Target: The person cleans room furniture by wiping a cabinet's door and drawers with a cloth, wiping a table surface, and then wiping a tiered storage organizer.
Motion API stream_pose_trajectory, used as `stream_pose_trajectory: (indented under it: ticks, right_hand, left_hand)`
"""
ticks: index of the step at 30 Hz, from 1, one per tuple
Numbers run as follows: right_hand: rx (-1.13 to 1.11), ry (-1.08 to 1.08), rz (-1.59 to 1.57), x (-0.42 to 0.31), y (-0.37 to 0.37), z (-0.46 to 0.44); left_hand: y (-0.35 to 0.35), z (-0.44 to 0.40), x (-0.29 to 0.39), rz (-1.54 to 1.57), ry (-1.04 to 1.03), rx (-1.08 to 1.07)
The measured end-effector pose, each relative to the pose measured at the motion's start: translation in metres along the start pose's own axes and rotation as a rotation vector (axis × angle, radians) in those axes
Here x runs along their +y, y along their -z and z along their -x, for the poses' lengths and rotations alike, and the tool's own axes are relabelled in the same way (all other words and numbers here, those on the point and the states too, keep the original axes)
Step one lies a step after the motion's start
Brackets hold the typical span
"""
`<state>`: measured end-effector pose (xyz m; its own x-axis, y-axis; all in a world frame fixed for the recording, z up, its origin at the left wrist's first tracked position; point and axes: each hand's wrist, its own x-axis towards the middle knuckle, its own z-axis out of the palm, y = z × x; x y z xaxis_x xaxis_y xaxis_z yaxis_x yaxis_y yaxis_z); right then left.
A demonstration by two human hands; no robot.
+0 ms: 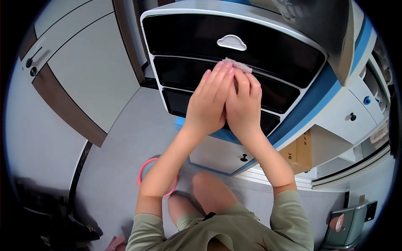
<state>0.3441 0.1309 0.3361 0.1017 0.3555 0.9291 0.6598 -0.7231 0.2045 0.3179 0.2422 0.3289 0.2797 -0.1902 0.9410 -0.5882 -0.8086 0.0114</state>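
Observation:
A pale, fuzzy cloth (238, 65) sticks out beyond my fingertips, in front of a chest of drawers with black fronts (184, 35) and a white frame. My left hand (209, 98) and my right hand (244, 102) are pressed side by side, closed around the cloth, and most of it is hidden under them. Just above the cloth is a white cloud-shaped handle (232, 42) on the top drawer. Both hands cover part of the lower drawers.
A pink-rimmed basin (140, 180) stands on the grey floor by my left forearm. Beneath the drawers is a white cabinet door with a black knob (244, 157). A cardboard box (298, 152) sits in a shelf at right. A white door (90, 62) is at left.

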Motion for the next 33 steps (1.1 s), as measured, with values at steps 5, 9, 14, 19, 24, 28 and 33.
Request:
stream_pose_trajectory:
  ticks: [5,9,14,19,24,28,33]
  right_hand:
    - [-0.004,0.086,-0.006,-0.019,-0.012,-0.024]
    - [-0.013,0.138,0.019,-0.038,-0.024,-0.040]
    - [0.030,0.194,-0.014,-0.061,-0.051,-0.056]
    - [0.089,0.239,-0.049,-0.072,-0.068,-0.063]
    - [0.087,0.270,-0.136,-0.066,-0.077,-0.042]
    - [-0.073,0.296,-0.033,-0.064,-0.074,-0.018]
    - [-0.199,0.323,-0.055,-0.063,-0.069,-0.014]
  left_hand:
    - [0.015,0.007,-0.023,-0.040,0.053,0.056]
    - [0.026,0.015,-0.042,-0.063,0.098,0.123]
    - [0.036,0.026,-0.068,-0.057,0.155,0.210]
    - [0.051,0.027,-0.076,-0.124,0.186,0.188]
    - [0.040,0.049,-0.078,-0.139,0.207,0.126]
    - [0.028,0.068,-0.068,-0.051,0.277,0.089]
    - [0.028,0.080,-0.064,-0.097,0.276,0.060]
